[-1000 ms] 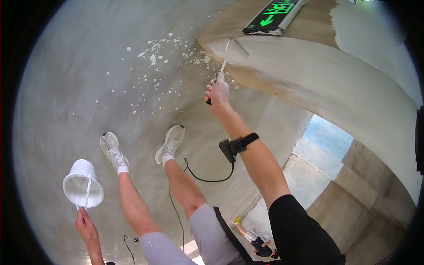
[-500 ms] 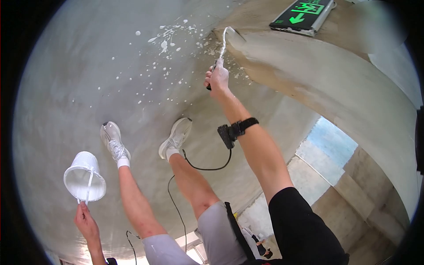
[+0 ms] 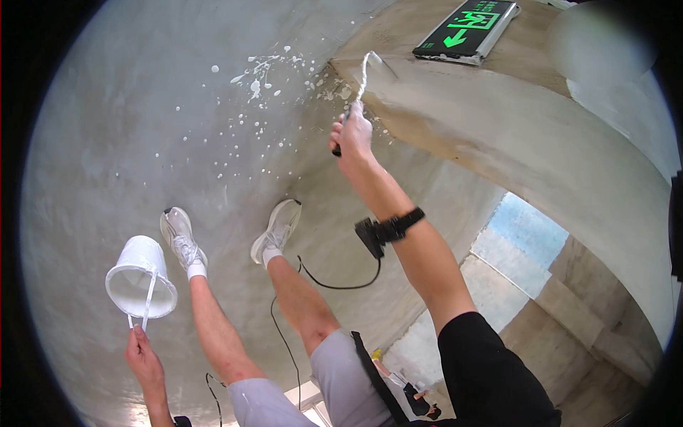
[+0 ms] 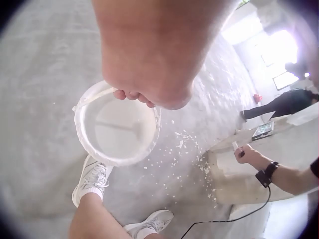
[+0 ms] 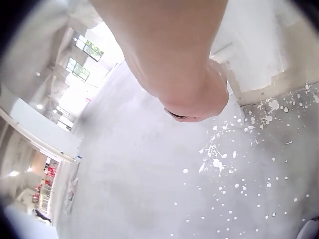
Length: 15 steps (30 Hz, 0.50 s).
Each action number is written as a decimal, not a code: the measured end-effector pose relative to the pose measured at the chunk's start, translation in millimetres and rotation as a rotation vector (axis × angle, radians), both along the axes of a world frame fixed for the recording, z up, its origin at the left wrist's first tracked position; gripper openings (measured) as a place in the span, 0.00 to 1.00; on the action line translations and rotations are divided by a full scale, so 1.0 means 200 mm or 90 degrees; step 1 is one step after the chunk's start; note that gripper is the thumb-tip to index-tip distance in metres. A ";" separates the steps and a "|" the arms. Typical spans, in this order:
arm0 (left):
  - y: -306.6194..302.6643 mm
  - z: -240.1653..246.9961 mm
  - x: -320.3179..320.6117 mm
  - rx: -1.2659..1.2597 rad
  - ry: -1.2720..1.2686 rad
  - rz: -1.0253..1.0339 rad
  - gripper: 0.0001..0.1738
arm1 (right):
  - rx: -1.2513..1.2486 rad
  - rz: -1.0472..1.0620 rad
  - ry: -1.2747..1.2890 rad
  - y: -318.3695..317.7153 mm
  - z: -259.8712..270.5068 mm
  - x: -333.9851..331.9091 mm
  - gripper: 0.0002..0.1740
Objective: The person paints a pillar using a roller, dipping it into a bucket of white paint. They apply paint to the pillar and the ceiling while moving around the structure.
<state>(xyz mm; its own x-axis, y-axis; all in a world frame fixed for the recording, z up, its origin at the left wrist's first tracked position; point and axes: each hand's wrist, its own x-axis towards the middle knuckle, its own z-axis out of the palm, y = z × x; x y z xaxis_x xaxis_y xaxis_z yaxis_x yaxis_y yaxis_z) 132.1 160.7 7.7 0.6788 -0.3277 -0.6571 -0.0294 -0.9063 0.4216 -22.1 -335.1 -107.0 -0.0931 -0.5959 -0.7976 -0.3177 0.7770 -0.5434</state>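
Observation:
My left hand (image 3: 146, 366) grips the handle of a white bucket (image 3: 139, 257), which hangs beside my left shoe. White paint (image 4: 117, 127) lies inside it in the left wrist view. The right hand (image 3: 353, 136) holds the dark grip of a paint roller (image 3: 364, 75) whose bent frame is coated in white. Its head lies against the lower part of a pale wall (image 3: 455, 117), near the corner, and blends into that surface. In the right wrist view the back of the right hand (image 5: 197, 97) hides the roller's grip.
A green exit sign (image 3: 466, 32) is mounted on the wall close to the roller. White paint spatters (image 3: 256, 87) dot the grey floor. Black cables (image 3: 338, 286) trail from my wrist cameras. Another person (image 4: 286, 103) is in the background.
The roller and right hand have shifted slightly relative to the wall, the roller head staying near the corner. The bucket still hangs from my left hand, a little higher in view.

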 end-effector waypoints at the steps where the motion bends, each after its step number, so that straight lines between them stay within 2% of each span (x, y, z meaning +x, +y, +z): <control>1: 0.01 -0.01 0.00 0.004 0.002 0.001 0.24 | 0.003 -0.006 0.004 0.00 -0.09 0.02 0.27; 5: 0.04 -0.04 0.02 0.027 0.014 -0.002 0.23 | -0.061 0.025 0.056 0.02 -0.50 0.04 0.27; 9: 0.08 -0.10 0.05 0.007 -0.015 -0.010 0.23 | -0.060 0.040 0.124 0.01 -0.76 0.06 0.27; 13: 0.07 -0.12 0.03 -0.018 -0.022 0.001 0.23 | -0.118 0.042 0.171 0.00 -0.66 0.07 0.28; 15: 0.09 -0.11 0.04 -0.003 0.003 -0.005 0.23 | -0.100 0.074 0.064 0.03 -0.46 0.04 0.28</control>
<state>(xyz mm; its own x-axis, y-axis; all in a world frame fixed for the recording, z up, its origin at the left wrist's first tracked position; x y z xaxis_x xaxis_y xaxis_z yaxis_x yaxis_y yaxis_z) 140.0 178.8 -15.1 0.6724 -0.3365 -0.6593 -0.0349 -0.9041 0.4259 -15.0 -328.5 -199.4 -0.0912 -0.7233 -0.6845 -0.4595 0.6404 -0.6154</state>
